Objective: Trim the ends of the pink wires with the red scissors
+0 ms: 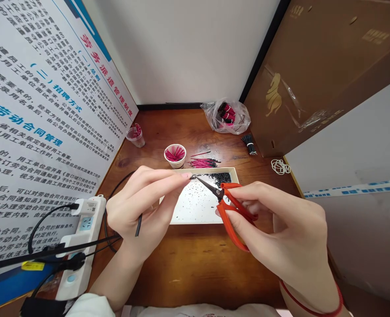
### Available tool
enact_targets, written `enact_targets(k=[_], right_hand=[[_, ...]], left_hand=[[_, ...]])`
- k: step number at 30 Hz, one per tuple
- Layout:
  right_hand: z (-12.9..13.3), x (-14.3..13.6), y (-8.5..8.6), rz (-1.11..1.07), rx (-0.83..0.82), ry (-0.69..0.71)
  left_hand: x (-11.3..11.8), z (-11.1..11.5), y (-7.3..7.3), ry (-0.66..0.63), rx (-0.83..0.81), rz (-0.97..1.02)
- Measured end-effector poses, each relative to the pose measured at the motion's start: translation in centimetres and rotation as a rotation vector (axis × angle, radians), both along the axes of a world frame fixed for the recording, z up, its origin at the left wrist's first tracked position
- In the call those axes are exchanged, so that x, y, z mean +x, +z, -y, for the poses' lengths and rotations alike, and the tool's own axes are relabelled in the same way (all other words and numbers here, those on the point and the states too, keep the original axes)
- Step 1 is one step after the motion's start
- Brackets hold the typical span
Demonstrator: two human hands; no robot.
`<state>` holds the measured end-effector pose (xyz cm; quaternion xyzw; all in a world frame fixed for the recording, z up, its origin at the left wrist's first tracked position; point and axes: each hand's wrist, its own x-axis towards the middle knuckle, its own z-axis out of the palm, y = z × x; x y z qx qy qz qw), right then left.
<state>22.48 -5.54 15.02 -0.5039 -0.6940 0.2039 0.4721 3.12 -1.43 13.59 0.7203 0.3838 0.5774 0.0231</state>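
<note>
My left hand (pixel 142 196) pinches a thin black wire (pixel 138 225) between thumb and fingers. Its lower end hangs out below the palm and its other tip shows at the fingertips; the middle is hidden by the hand. In my right hand (pixel 274 220) are small scissors (pixel 226 204) with red handles and dark pointed blades. The blade tips touch or nearly touch the wire's tip, and I cannot tell whether they are parted. Below both hands lies a shallow white tray (pixel 185 215), with black clippings (pixel 221 177) heaped in its far right corner and tiny bits scattered about.
Behind the tray lie red-and-black wires (pixel 204 163), beside a paper cup (pixel 175 155) of red ones. A plastic cup (pixel 136 135), clear bag (pixel 227 116), black wire bundle (pixel 248 144) and white bands (pixel 280 167) stand farther out. A power strip (pixel 82 246) with cables is left.
</note>
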Motion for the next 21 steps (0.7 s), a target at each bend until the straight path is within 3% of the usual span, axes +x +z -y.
enact_targets(k=[10,21], right_hand=[[-0.41,-0.09,0.05,0.018,0.019,-0.039],[-0.33,-0.34,0.52,0.035,0.014,0.017]], left_hand=[[-0.08,-0.02,0.04,-0.003,0.016,-0.010],[-0.14,0.00,0.06,-0.013,0.027,-0.007]])
